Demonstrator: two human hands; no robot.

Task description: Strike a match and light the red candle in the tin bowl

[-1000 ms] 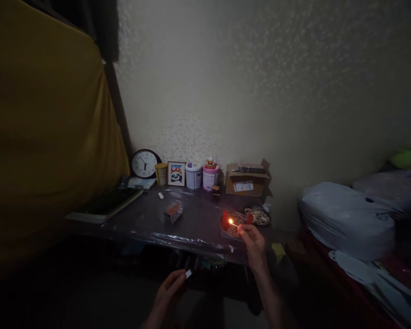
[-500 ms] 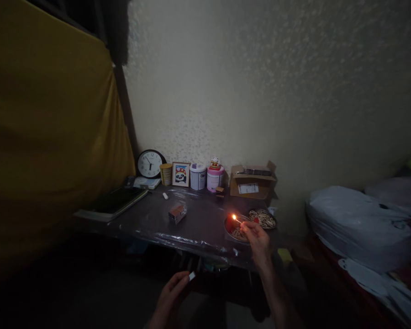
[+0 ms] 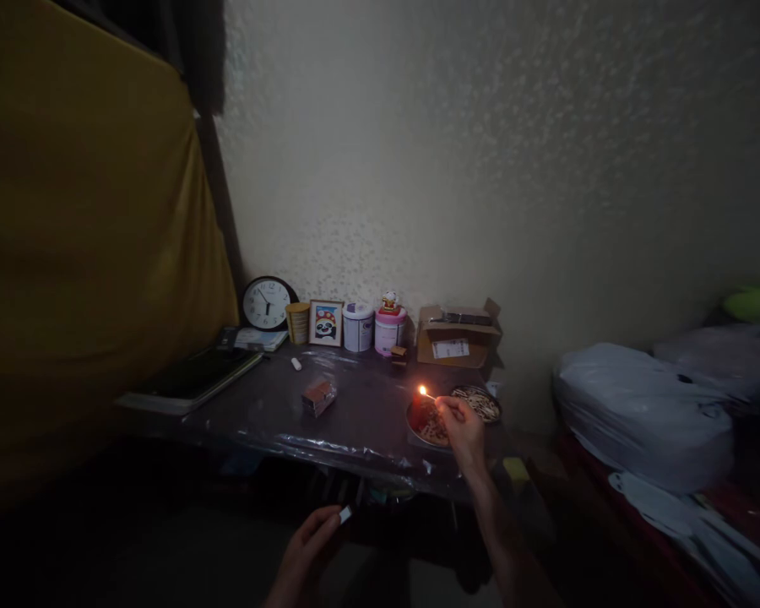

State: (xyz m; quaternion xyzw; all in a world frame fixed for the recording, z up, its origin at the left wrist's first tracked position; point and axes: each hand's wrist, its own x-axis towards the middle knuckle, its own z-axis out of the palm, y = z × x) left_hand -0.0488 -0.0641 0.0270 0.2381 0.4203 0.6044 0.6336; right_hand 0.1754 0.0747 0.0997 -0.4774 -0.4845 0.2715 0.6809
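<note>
Two bare hands worked in the dim room. The left hand [image 3: 307, 549] hung low before the dark plastic-covered table [image 3: 355, 414], fingers pinched shut on a small pale matchbox [image 3: 345, 513]. Farther right, the right hand [image 3: 459, 422] was closed on a thin burning matchstick [image 3: 428, 395], its flame just above a red candle [image 3: 418, 411] in a round patterned dish [image 3: 427, 426].

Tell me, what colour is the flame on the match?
The flame glows orange-yellow on the match in the right hand, seen in the head view.
</note>
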